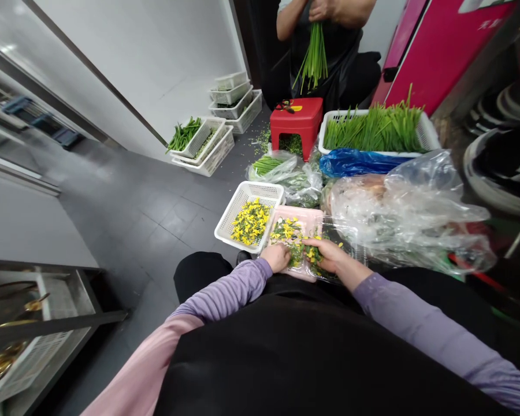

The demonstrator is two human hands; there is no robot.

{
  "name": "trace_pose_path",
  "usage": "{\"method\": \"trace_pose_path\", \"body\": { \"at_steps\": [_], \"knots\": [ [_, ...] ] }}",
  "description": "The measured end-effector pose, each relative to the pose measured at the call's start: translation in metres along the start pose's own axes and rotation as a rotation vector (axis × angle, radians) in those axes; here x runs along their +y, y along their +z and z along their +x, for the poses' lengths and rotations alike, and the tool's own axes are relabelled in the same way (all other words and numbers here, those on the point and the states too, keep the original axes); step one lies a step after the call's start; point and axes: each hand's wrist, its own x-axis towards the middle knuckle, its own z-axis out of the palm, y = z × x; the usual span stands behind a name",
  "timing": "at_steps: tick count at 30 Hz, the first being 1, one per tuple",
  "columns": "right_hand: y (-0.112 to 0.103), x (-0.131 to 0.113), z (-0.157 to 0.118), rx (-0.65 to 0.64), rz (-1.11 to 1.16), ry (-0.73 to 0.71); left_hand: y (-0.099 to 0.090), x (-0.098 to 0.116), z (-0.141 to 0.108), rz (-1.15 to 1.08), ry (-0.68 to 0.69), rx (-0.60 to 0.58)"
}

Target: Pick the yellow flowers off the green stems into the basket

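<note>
Left hand (276, 256): curled, pinching yellow flowers (291, 234), lower centre.
Right hand (327, 255): fingers bent, gripping greens.
Pink tray (305, 215): beneath both.
Writing: blurred white marks, upper right, unreadable.

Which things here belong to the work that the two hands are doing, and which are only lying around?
In use:
left hand and right hand, both in the yellow flowers with green stems
flat pink plastic tray beneath them
white perforated plastic basket holding picked yellow blossoms

Lying about:
red plastic stool
stacked white baskets by the wall
crumpled clear plastic bag
</note>
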Motion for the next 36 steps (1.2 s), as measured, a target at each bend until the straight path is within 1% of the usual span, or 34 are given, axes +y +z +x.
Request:
{"method": "trace_pose_path", "body": {
  "at_steps": [2, 3, 4, 6, 9, 13, 15, 18, 20, 21, 23, 25, 27, 28, 30, 34, 36],
  "knots": [
    [-0.003, -0.003, 0.0, 0.028, 0.027, -0.037, 0.001, -0.014, 0.013, 0.168, -0.148, 0.019],
    [-0.005, -0.005, 0.0, 0.027, 0.036, -0.055, 0.001, -0.02, 0.021, 0.213, -0.191, 0.04],
    [-0.006, -0.007, 0.0, 0.02, 0.041, -0.071, 0.001, -0.025, 0.03, 0.242, -0.202, 0.06],
    [-0.008, -0.009, 0.0, 0.019, 0.045, -0.103, 0.002, -0.03, 0.046, 0.293, -0.172, 0.076],
    [-0.009, -0.009, 0.0, 0.036, 0.04, -0.128, 0.007, -0.028, 0.063, 0.389, -0.144, 0.016],
    [-0.006, -0.01, 0.0, 0.053, 0.058, -0.156, 0.011, -0.026, 0.069, 0.439, -0.156, -0.064],
    [-0.006, -0.01, 0.001, 0.092, 0.067, -0.157, 0.009, -0.029, 0.068, 0.405, -0.125, -0.06],
    [-0.007, -0.01, 0.001, 0.113, 0.057, -0.159, 0.001, -0.032, 0.065, 0.254, -0.09, 0.012],
    [-0.008, -0.009, 0.002, 0.096, 0.025, -0.179, -0.008, -0.03, 0.059, 0.064, -0.097, 0.067],
    [-0.008, -0.007, 0.003, 0.084, 0.003, -0.198, -0.013, -0.027, 0.055, -0.057, -0.104, 0.075],
    [-0.007, -0.003, 0.005, 0.054, -0.045, -0.248, -0.023, -0.02, 0.046, -0.32, -0.115, 0.028],
    [-0.004, 0.002, 0.008, 0.015, -0.09, -0.299, -0.031, -0.011, 0.035, -0.558, -0.12, -0.083],
    [-0.001, 0.006, 0.011, -0.034, -0.12, -0.332, -0.035, -0.002, 0.025, -0.728, -0.101, -0.19],
    [0.001, 0.007, 0.013, -0.06, -0.124, -0.34, -0.036, 0.001, 0.022, -0.788, -0.084, -0.222],
    [0.005, 0.009, 0.015, -0.085, -0.114, -0.335, -0.035, 0.006, 0.018, -0.879, -0.062, -0.235],
    [0.008, 0.009, 0.02, -0.072, -0.051, -0.254, -0.03, 0.008, 0.017, -1.022, -0.105, -0.171],
    [0.008, 0.009, 0.021, -0.083, -0.01, -0.204, -0.029, 0.01, 0.016, -1.075, -0.123, -0.159]
  ]
}}
